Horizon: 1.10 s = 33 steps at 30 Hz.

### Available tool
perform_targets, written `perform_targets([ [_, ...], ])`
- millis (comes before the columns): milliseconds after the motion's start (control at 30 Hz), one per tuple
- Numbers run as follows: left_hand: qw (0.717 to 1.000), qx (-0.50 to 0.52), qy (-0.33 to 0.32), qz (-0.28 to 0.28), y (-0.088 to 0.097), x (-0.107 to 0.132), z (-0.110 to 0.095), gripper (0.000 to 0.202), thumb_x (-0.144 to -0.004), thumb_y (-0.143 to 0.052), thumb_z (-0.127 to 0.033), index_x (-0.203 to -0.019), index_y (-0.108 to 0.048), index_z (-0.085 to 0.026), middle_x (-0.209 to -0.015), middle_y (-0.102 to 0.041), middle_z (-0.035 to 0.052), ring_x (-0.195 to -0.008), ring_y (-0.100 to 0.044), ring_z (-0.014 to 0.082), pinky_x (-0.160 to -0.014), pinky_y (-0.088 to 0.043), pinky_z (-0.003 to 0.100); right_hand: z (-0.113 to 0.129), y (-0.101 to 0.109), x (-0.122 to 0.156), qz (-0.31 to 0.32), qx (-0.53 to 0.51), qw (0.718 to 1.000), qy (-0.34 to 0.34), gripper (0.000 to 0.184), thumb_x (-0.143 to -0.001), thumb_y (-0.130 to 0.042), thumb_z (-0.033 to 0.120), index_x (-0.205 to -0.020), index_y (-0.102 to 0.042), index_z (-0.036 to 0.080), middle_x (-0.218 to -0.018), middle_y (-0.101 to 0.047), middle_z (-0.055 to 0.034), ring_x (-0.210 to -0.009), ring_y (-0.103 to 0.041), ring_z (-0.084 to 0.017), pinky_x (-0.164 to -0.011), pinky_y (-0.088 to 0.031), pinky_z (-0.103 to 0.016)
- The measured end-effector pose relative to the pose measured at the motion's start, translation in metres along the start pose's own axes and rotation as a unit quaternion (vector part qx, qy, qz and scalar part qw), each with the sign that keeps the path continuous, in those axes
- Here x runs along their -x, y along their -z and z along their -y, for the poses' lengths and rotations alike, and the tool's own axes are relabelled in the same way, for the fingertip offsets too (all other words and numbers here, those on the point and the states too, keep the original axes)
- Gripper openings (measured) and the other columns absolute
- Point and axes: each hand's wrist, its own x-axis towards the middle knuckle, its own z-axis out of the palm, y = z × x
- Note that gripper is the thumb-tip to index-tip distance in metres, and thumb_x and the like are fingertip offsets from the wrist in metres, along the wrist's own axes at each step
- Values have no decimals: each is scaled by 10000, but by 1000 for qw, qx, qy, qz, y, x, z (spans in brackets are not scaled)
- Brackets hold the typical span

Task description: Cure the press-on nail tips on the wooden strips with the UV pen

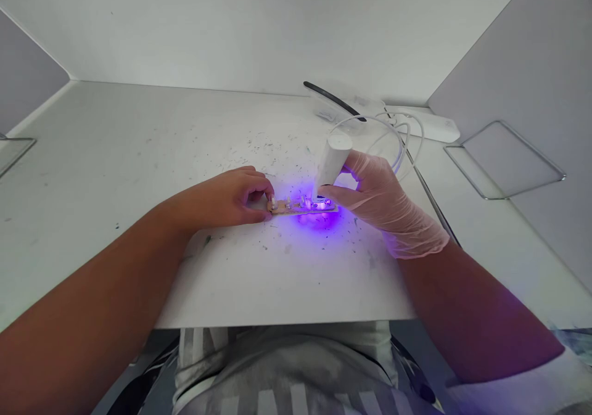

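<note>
A narrow tan strip [296, 206] carrying several small clear nail tips lies flat on the white table [139, 156]. My bare left hand [231, 196] pinches the strip's left end with closed fingers. My right hand [382, 202], in a thin translucent glove, grips a white cylindrical UV lamp [332, 159] tilted over the strip's right end. Violet light [319, 217] falls on the tips and the table beneath.
A white cable [393, 134] loops from the lamp toward a white power strip [430, 125] at the back right. A dark nail file [333, 99] rests on a clear packet. Dark specks litter the table. A clear stand [504, 159] sits at right.
</note>
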Motion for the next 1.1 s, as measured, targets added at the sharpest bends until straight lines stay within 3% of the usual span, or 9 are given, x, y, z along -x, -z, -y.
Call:
perform_targets([
  [1100, 1000, -2, -1, 1, -1, -1, 1, 283, -794, -639, -421, -973, -706, -213, -851, -562, 33, -805, -521, 184, -705, -418, 302, 1, 1, -1, 4, -2, 1000, 0, 80, -739, -671, 236, -792, -619, 208, -701, -625, 33, -660, -571, -127, -616, -448, -282],
])
